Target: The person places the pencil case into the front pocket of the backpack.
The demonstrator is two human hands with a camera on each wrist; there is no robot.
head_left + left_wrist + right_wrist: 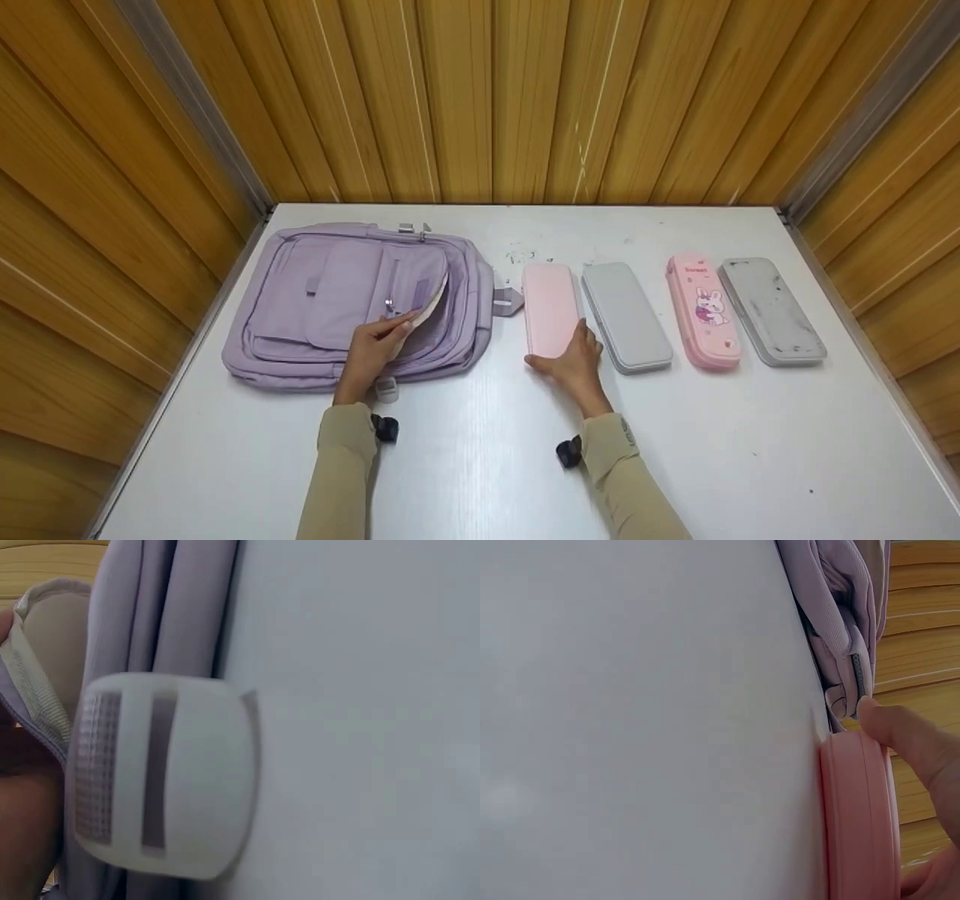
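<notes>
A lilac backpack (300, 300) lies flat on the white table at the left. My left hand (373, 346) pinches the edge of its unzipped front pocket (431, 300) and lifts it, so the pale lining (56, 637) shows in the left wrist view. Just right of the bag lies a plain pink pencil case (551, 304). My right hand (576, 366) spans its near end, thumb at the left corner and fingers along the right edge. The thumb (900, 727) is at the case's top edge in the right wrist view.
To the right lie a light grey case (626, 319), a pink case with a rabbit picture (703, 311) and a scuffed grey case (772, 311). A white strap buckle (202, 780) hangs by the bag's near side. Wood-patterned walls (525, 97) enclose the table (465, 465).
</notes>
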